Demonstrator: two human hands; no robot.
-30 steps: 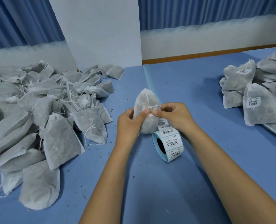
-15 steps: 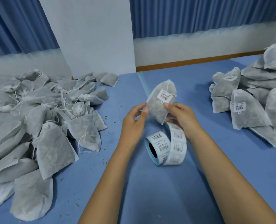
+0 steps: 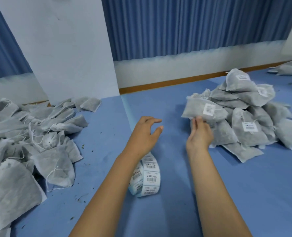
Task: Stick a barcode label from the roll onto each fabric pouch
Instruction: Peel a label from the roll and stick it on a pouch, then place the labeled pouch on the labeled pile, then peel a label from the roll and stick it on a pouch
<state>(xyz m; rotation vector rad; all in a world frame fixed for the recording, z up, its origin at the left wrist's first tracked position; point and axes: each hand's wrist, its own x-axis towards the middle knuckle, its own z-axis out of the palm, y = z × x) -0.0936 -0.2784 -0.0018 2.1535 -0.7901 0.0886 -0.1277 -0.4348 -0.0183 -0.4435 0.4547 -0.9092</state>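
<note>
Pouches without labels (image 3: 30, 142) sprawl in a big heap well left of the label roll (image 3: 147, 177); the labelled pile (image 3: 251, 117) rises to its far right. I see the roll lying on the blue table (image 3: 176, 211), partly under my left forearm. My right hand (image 3: 200, 135) pinches a labelled pouch (image 3: 204, 111) at its lower edge, against that pile. My left hand (image 3: 146, 134) hovers beyond the roll, fingers loosely spread, holding nothing.
</note>
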